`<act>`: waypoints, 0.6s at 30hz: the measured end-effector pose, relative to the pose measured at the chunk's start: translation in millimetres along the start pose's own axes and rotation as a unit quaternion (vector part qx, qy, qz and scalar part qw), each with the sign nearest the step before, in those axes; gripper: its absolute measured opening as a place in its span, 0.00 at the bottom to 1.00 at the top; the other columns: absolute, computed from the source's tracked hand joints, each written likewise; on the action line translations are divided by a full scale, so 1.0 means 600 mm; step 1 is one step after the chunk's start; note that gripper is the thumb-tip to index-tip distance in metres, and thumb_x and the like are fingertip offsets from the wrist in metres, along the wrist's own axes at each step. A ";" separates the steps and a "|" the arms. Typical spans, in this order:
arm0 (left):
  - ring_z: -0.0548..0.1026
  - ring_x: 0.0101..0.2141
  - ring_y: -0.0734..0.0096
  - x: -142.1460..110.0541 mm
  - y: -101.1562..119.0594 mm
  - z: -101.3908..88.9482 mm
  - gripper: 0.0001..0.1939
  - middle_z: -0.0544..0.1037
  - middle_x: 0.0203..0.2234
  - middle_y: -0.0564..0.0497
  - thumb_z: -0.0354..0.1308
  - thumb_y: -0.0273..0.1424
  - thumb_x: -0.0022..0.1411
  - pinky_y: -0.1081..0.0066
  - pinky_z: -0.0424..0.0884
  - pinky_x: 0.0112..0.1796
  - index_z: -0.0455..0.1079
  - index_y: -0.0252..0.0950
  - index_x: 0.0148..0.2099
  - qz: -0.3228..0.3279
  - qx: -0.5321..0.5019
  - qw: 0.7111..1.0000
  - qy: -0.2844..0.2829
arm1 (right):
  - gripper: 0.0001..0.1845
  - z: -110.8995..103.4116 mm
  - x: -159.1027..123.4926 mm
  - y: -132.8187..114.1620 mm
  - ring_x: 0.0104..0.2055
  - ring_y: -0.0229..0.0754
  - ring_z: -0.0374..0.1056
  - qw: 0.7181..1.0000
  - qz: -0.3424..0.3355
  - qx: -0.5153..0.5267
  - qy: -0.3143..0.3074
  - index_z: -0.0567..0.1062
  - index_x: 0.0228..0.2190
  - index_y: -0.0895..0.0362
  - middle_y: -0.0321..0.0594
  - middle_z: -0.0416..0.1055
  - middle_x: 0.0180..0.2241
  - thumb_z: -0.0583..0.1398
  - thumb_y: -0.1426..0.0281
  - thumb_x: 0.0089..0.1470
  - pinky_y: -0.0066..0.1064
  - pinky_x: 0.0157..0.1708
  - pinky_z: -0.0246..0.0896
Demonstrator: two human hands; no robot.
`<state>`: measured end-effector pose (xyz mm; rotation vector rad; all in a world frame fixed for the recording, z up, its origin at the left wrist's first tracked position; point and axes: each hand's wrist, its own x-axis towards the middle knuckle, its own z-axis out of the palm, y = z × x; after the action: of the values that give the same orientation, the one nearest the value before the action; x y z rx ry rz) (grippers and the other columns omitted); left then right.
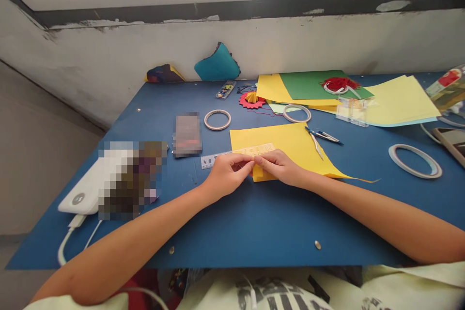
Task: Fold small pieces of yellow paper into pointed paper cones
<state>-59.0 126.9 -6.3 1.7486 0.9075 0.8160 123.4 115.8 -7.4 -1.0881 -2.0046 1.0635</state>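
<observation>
1. As two bare hands meet above a blue tabletop (232, 232), the left hand (227, 174) curls inward, its thumb and index finger drawn closed in a pinch.
2. The right hand (281, 167) faces it, thumb and fingers pressed closed, fingertips touching those of the left; whether anything small is held between them cannot be told.
3. Beneath and just beyond the hands, a clear ruler (209, 161) lies partly on a yellow sheet (272, 136), its other end on the tabletop.
4. A blue-and-silver compass (330, 137) lies by the sheet's right side, near a white pointed tool (317, 146) resting on the yellow paper.
5. Beyond the ruler sit two rings of tape, one on the left (217, 127) and one on the right (297, 119), near a red scalloped paper piece (245, 102) with a yellow folded center.
6. At far left, a white power bank (85, 191) rests beside a pixelated item, a cable plugged into its near end.
</observation>
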 end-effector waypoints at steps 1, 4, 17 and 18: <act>0.75 0.25 0.71 0.000 -0.001 0.000 0.10 0.79 0.26 0.50 0.56 0.34 0.57 0.76 0.70 0.23 0.77 0.36 0.37 -0.001 -0.001 1.000 -0.002 | 0.28 0.000 0.000 0.001 0.22 0.33 0.55 1.000 0.001 -0.002 0.002 0.75 0.26 0.59 0.33 0.62 0.19 0.47 0.53 0.60 0.26 0.24 0.50; 0.75 0.25 0.71 0.000 -0.001 0.001 0.10 0.79 0.26 0.50 0.56 0.33 0.57 0.76 0.70 0.22 0.77 0.37 0.37 -0.004 -0.006 1.000 -0.005 | 0.29 0.001 -0.002 0.004 0.21 0.32 0.54 1.000 0.003 -0.004 0.004 0.74 0.24 0.59 0.33 0.59 0.16 0.46 0.53 0.60 0.26 0.22 0.49; 0.76 0.26 0.70 0.005 -0.001 -0.001 0.09 0.78 0.24 0.50 0.57 0.35 0.56 0.77 0.69 0.22 0.74 0.34 0.33 -0.044 -0.014 0.999 0.017 | 0.21 0.001 -0.016 -0.009 0.30 0.37 0.61 0.982 -0.020 -0.027 0.185 0.66 0.40 0.56 0.38 0.66 0.30 0.46 0.53 0.61 0.32 0.32 0.58; 0.75 0.26 0.70 0.005 -0.003 -0.001 0.09 0.78 0.24 0.50 0.57 0.35 0.56 0.77 0.68 0.22 0.74 0.34 0.33 -0.048 -0.013 0.999 0.018 | 0.21 -0.003 -0.024 -0.011 0.34 0.39 0.63 0.980 -0.020 -0.025 0.196 0.65 0.44 0.56 0.41 0.67 0.35 0.46 0.54 0.61 0.33 0.36 0.61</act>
<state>-58.1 130.2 -7.5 1.6588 0.9930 0.7958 129.4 101.5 -2.6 -1.1743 -1.7346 0.7148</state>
